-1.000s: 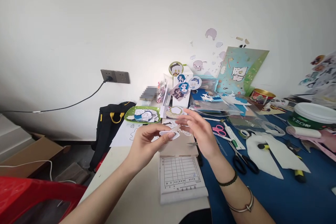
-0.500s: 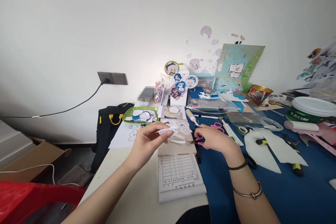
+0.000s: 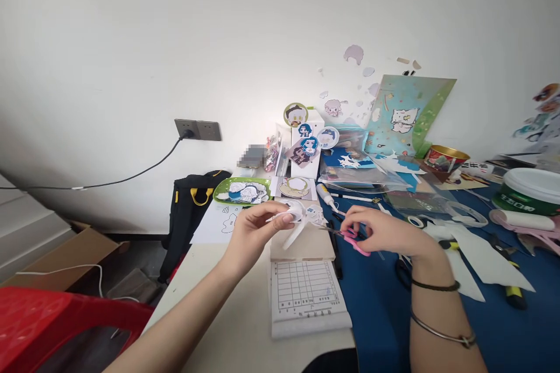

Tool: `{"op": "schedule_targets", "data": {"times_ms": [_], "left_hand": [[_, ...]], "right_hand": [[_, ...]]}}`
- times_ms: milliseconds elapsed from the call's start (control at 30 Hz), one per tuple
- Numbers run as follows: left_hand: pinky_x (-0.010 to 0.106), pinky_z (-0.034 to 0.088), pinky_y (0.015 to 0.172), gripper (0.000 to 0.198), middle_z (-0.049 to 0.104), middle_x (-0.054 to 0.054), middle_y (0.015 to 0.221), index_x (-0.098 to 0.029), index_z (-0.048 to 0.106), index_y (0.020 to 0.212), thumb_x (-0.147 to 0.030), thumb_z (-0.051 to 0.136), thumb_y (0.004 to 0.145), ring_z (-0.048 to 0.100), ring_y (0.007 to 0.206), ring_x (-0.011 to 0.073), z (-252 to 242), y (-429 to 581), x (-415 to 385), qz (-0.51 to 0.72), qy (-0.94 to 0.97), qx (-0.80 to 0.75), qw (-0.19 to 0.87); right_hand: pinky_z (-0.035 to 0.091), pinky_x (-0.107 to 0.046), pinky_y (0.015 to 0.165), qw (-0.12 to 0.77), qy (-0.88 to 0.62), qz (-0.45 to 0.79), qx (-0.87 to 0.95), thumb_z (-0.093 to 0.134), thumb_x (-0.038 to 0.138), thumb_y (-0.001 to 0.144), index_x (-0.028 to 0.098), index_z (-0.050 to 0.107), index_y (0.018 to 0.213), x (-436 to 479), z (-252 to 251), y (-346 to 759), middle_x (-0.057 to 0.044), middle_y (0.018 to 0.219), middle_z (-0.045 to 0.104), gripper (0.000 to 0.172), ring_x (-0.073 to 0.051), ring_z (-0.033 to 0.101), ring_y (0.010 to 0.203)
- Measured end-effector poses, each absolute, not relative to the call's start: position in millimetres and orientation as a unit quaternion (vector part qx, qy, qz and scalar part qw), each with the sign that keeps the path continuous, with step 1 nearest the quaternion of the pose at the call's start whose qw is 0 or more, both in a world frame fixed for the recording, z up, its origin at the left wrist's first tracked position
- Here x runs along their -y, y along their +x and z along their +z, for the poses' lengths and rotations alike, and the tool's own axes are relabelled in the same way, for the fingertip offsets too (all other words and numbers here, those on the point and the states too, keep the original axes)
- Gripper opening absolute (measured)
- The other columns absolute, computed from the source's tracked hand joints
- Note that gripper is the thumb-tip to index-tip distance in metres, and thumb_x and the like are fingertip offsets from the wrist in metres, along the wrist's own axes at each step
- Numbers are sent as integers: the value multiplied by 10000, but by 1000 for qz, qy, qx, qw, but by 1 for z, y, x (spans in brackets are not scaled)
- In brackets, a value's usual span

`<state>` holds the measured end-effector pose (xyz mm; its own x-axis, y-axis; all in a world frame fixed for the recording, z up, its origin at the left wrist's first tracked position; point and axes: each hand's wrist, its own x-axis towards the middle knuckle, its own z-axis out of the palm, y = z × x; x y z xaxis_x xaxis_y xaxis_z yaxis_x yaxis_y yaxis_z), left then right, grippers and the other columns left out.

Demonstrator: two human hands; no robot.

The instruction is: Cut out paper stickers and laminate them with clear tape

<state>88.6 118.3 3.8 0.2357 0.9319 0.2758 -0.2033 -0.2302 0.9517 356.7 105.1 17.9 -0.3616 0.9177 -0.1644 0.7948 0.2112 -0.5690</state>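
My left hand pinches a roll of white tape between thumb and fingers, above a beige board. A loose strip of the tape hangs down from the roll. To its right, my right hand has its fingers in the handles of pink scissors. Their blades point left toward the strip, with the tips close to it; whether they touch I cannot tell. Small white paper cutouts lie just behind the roll. A printed form pad rests in front of the board.
At the back left stands a green tray of cutouts. A glue bottle lies behind the scissors. White sheet pieces, pliers and a green tub are on the right. A red stool is at lower left.
My right hand has drawn the scissors to the right, away from my left hand. The tape strip that stretched toward the scissors now hangs downward. The view has shifted slightly.
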Motion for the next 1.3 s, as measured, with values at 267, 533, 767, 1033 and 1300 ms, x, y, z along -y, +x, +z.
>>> {"op": "schedule_targets", "data": {"times_ms": [267, 533, 767, 1033, 1300], "left_hand": [[266, 507, 658, 58, 691, 13, 737, -219, 733, 710, -269, 758, 692, 615, 705, 149, -3, 88, -121, 528, 581, -314, 535], [240, 513, 607, 96, 701, -3, 659, -195, 705, 648, -218, 797, 633, 622, 620, 130, 0, 90, -119, 526, 564, -310, 556], [221, 489, 579, 91, 681, -4, 629, -189, 705, 626, -201, 795, 635, 596, 593, 115, 2, 91, -116, 525, 574, -312, 546], [215, 496, 588, 76, 701, 5, 654, -185, 719, 635, -190, 795, 637, 613, 613, 120, 3, 91, -116, 520, 581, -321, 538], [182, 487, 589, 50, 722, -9, 661, -210, 745, 672, -191, 789, 657, 614, 615, 98, 3, 87, -115, 495, 600, -324, 538]], "right_hand": [[452, -243, 507, 314, -265, 570, 711, 690, 326, 750, 168, 525, 934, -94, 27, 341, -33, 789, 570, 294, -110, 560, 549], [243, -161, 380, 247, -314, 613, 682, 730, 380, 720, 134, 628, 797, -104, 17, 317, 69, 541, 411, 278, -21, 309, 408], [234, -148, 367, 244, -307, 623, 677, 679, 323, 780, 122, 662, 866, -103, 16, 314, 82, 495, 383, 219, -14, 300, 382], [223, -169, 376, 243, -308, 628, 672, 663, 272, 795, 118, 672, 883, -101, 15, 310, 85, 485, 368, 178, -25, 270, 393], [250, -179, 399, 218, -343, 613, 678, 622, 174, 791, 136, 692, 900, -99, 14, 309, 87, 475, 370, 135, -28, 242, 394]]}}
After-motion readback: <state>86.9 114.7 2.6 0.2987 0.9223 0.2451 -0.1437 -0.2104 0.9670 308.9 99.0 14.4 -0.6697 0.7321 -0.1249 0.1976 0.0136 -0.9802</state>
